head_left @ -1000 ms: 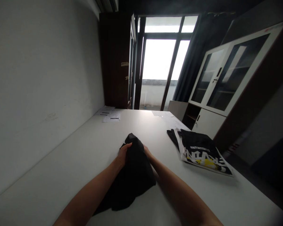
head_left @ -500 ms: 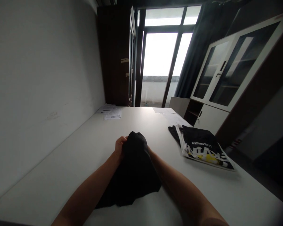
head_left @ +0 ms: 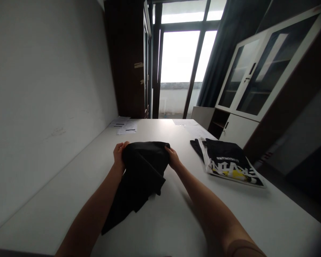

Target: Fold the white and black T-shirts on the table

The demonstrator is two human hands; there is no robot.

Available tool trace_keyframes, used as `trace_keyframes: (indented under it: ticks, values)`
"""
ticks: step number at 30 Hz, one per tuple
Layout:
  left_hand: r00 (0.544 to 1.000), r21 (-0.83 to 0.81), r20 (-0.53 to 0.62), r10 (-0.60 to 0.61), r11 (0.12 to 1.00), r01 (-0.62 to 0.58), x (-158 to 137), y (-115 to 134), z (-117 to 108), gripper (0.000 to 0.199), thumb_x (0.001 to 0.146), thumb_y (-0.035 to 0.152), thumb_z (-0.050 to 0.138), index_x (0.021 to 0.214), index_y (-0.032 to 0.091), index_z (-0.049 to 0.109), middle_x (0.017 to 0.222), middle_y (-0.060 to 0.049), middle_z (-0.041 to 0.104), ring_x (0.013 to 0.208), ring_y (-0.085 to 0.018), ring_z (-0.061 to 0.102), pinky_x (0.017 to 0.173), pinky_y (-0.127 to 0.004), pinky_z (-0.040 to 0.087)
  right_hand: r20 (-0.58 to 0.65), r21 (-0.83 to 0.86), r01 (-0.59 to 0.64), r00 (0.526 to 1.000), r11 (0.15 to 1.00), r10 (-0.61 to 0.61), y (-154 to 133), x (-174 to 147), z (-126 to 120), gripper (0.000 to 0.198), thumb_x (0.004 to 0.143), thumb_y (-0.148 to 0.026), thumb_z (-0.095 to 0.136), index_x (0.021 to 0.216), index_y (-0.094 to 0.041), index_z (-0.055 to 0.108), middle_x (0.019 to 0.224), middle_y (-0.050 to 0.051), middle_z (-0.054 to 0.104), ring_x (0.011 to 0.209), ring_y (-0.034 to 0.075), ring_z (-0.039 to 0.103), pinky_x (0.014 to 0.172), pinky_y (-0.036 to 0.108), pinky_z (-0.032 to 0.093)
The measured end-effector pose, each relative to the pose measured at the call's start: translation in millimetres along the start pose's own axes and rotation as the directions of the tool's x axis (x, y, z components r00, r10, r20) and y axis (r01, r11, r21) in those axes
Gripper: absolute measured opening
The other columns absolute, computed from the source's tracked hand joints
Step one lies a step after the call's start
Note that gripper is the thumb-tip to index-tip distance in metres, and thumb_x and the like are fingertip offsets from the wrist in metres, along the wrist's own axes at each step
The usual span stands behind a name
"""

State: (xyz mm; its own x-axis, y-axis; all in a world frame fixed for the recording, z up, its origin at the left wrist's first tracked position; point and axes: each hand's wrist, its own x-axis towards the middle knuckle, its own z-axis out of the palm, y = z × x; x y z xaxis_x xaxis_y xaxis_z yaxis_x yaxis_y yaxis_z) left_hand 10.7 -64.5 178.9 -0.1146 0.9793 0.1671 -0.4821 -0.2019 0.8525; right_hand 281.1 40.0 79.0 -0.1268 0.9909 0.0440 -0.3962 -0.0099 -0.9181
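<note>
1. Left grip (head_left: pixel 118 154): closed on far left corner of black cloth (head_left: pixel 146 160), fingers curled, some hidden.
2. Right grip (head_left: pixel 173 157): closed on far right corner of same cloth, thumb near the edge, other fingers mostly hidden behind fabric.
3. Cloth: between both grips, over the middle of the white surface (head_left: pixel 160 225). Top edge stretched roughly straight between them; rest hangs in loose folds, long point trailing toward the person on the left side. Contact of lower part with surface: cannot tell.
4. Stack of folded clothes (head_left: pixel 230 160): right of the right grip, well apart from it, near the surface's right edge. Top piece black, white lettering, yellow patch; white and black layers poke out on its left side.
5. Papers (head_left: pixel 127 126): far left of surface, by the wall (head_left: pixel 48 78), overlapping. More sheets (head_left: pixel 188 123) at far right corner.
6. Background: dark cabinet (head_left: pixel 125 60) left, bright window (head_left: pixel 179 57) center, dark curtain (head_left: pixel 220 53) beside it, glass-doored cabinet (head_left: pixel 248 75) right.
</note>
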Motion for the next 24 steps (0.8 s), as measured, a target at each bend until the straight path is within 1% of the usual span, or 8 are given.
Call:
trace_keyframes:
  ticks: [3, 5, 9, 11, 14, 17, 21, 24]
  values:
    - [0.977, -0.045, 0.211, -0.006, 0.999, 0.016, 2, 8, -6, 0.048, 0.085, 0.058, 0.049, 0.057, 0.023, 0.032, 0.050, 0.004, 0.032, 0.045, -0.011, 0.038, 0.051, -0.027, 0.042, 0.008, -0.028, 0.042, 0.999, 0.999, -0.042, -12, 0, 1, 0.044, 0.071, -0.054, 0.083, 0.094, -0.018, 0.073, 0.085, 0.004, 0.075, 0.076, 0.020, 0.068, 0.069, 0.031, 0.056]
    - [0.956, 0.102, 0.288, -0.052, 0.995, 0.023, 7, 7, -9, 0.043, 0.086, 0.054, 0.050, 0.058, 0.023, 0.042, 0.051, 0.002, 0.042, 0.048, -0.013, 0.042, 0.053, -0.027, 0.042, 0.029, -0.084, 0.086, 0.996, 0.993, -0.084, -21, -3, 6, 0.044, 0.070, -0.056, 0.084, 0.089, -0.018, 0.073, 0.080, 0.003, 0.073, 0.070, 0.018, 0.065, 0.065, 0.030, 0.053]
    - [0.971, 0.554, 0.237, -0.034, 0.826, -0.106, 21, -10, -14, 0.024, 0.084, 0.041, 0.064, 0.078, 0.018, 0.066, 0.082, -0.005, 0.070, 0.075, -0.018, 0.061, 0.074, -0.030, 0.049, 0.135, -0.191, 0.161, 0.981, 0.968, -0.137, -38, -19, 26, 0.043, 0.073, -0.059, 0.082, 0.079, -0.018, 0.071, 0.070, 0.000, 0.066, 0.063, 0.015, 0.059, 0.059, 0.028, 0.047]
    - [0.963, 0.619, 0.263, -0.058, 0.776, -0.122, 24, -21, -15, 0.025, 0.084, 0.040, 0.067, 0.096, 0.018, 0.070, 0.101, -0.007, 0.073, 0.089, -0.021, 0.065, 0.084, -0.034, 0.050, 0.198, -0.174, 0.134, 0.975, 0.976, -0.098, -45, -28, 37, 0.045, 0.075, -0.061, 0.081, 0.077, -0.018, 0.070, 0.068, 0.000, 0.065, 0.062, 0.014, 0.058, 0.058, 0.027, 0.046]
    - [0.917, 0.537, 0.385, -0.104, 0.833, -0.131, 23, -36, -12, 0.042, 0.090, 0.042, 0.067, 0.125, 0.021, 0.065, 0.128, -0.010, 0.069, 0.112, -0.024, 0.065, 0.099, -0.039, 0.048, 0.309, -0.139, 0.004, 0.950, 0.990, 0.040, -50, -40, 48, 0.048, 0.074, -0.063, 0.081, 0.082, -0.016, 0.071, 0.073, 0.002, 0.068, 0.063, 0.015, 0.061, 0.059, 0.027, 0.048]
    - [0.864, 0.440, 0.488, -0.127, 0.891, -0.117, 16, -48, -5, 0.055, 0.092, 0.042, 0.069, 0.143, 0.028, 0.057, 0.146, -0.010, 0.059, 0.125, -0.026, 0.061, 0.106, -0.041, 0.046, 0.416, -0.185, -0.109, 0.891, 0.977, 0.179, -50, -47, 51, 0.052, 0.073, -0.062, 0.083, 0.089, -0.014, 0.074, 0.075, 0.004, 0.071, 0.062, 0.014, 0.062, 0.059, 0.025, 0.048]
    - [0.798, 0.371, 0.574, -0.182, 0.927, -0.056, 8, -56, 2, 0.067, 0.087, 0.037, 0.077, 0.150, 0.031, 0.053, 0.147, -0.009, 0.058, 0.129, -0.030, 0.059, 0.107, -0.041, 0.046, 0.494, -0.229, -0.175, 0.827, 0.958, 0.269, -52, -50, 51, 0.053, 0.074, -0.060, 0.084, 0.096, -0.013, 0.075, 0.082, 0.005, 0.074, 0.067, 0.013, 0.065, 0.063, 0.023, 0.051]
    - [0.802, 0.351, 0.574, -0.164, 0.935, -0.060, 7, -57, 6, 0.067, 0.084, 0.036, 0.081, 0.146, 0.028, 0.057, 0.135, -0.011, 0.064, 0.119, -0.029, 0.064, 0.100, -0.039, 0.050, 0.518, -0.249, -0.177, 0.807, 0.952, 0.285, -56, -51, 52, 0.051, 0.074, -0.059, 0.085, 0.095, -0.014, 0.075, 0.082, 0.004, 0.074, 0.067, 0.013, 0.066, 0.063, 0.022, 0.051]
